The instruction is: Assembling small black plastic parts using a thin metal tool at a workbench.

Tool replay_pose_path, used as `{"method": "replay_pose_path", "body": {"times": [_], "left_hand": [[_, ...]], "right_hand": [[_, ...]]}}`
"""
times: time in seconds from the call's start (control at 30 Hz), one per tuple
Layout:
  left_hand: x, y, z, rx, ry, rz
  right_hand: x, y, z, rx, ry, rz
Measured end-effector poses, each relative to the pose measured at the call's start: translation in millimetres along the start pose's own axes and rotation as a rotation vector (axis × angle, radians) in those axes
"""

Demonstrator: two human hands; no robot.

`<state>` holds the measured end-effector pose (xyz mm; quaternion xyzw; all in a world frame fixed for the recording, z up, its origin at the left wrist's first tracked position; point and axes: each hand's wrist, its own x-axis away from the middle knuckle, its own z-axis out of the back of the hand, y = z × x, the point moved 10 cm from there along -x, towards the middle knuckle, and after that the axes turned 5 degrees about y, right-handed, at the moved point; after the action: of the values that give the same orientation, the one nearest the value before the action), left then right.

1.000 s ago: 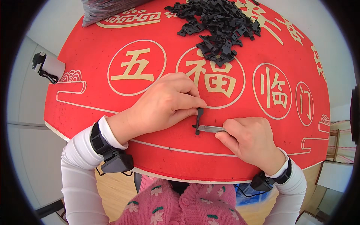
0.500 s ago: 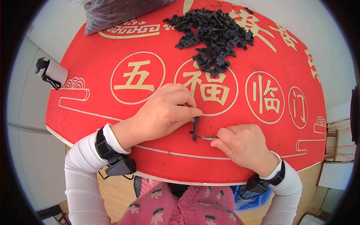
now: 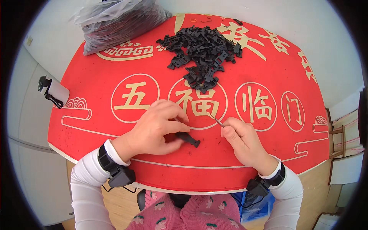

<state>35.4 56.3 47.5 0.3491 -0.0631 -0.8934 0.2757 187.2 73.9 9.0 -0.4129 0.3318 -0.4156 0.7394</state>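
Observation:
My left hand is closed around a small black plastic part, pinching it between thumb and fingers just above the red tabletop. The part lies slanted, its far end hidden under my fingers. In my right hand is a thin pointed metal tool, gripped between thumb and forefinger, its tip aimed up and left, apart from the part. Whether the tool is a pick or tweezers I cannot tell. Beyond my hands lies a heap of similar black plastic parts.
The red cloth with gold characters covers the round-edged table. A clear plastic bag full of dark pieces stands at the far left. A white cylinder with a black top and cord sits at the left edge. A single black piece lies far back.
The black part has turned from upright to slanted in my left hand. My right hand has drawn the metal tool away from it, tip now raised. The whole view has shifted.

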Motion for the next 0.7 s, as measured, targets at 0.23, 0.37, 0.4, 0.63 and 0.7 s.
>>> {"method": "replay_pose_path", "body": {"times": [0.23, 0.37, 0.4, 0.63, 0.7], "left_hand": [[5, -22, -8, -0.003, -0.146, 0.264], [11, -22, -12, 0.1, -0.229, 0.344], [10, -20, -11, 0.101, -0.23, 0.342], [8, -12, -14, 0.275, -0.222, 0.316], [8, -12, -16, 0.283, -0.189, 0.229]], "right_hand": [[0, 3, -1, -0.004, -0.006, -0.017], [0, 3, -1, 0.008, 0.0, -0.017], [0, 3, -1, 0.008, 0.0, -0.012], [-3, -12, 3, 0.115, -0.001, 0.108], [-4, -23, 8, 0.179, 0.062, 0.239]]}}
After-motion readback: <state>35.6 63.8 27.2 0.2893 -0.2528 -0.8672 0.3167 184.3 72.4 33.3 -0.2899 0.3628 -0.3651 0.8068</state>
